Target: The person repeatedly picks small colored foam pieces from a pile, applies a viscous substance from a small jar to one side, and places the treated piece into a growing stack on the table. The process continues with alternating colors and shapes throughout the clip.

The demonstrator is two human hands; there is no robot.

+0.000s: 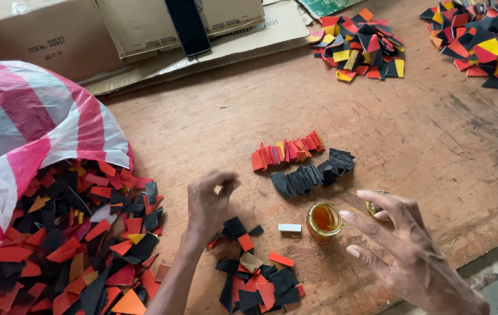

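My left hand [209, 201] is hovering half-curled, gripping nothing visible, left of the small glue jar [324, 219]; my right hand [403, 242] is spreading open just right of it. Sorted red [287, 150] and black rows [310, 175] are lying beyond the jar, loose scraps [255, 277] before it; bare bench [424, 146] is lying farther off.

On the table [435, 146], a small open jar [324, 219] sits between my hands, its lid [375, 208] just right of it; two fanned rows of cut pieces [301, 166] lie behind it, a loose heap [68, 245] spills from a bag [27, 128] at left, cardboard boxes [115, 29] at the back
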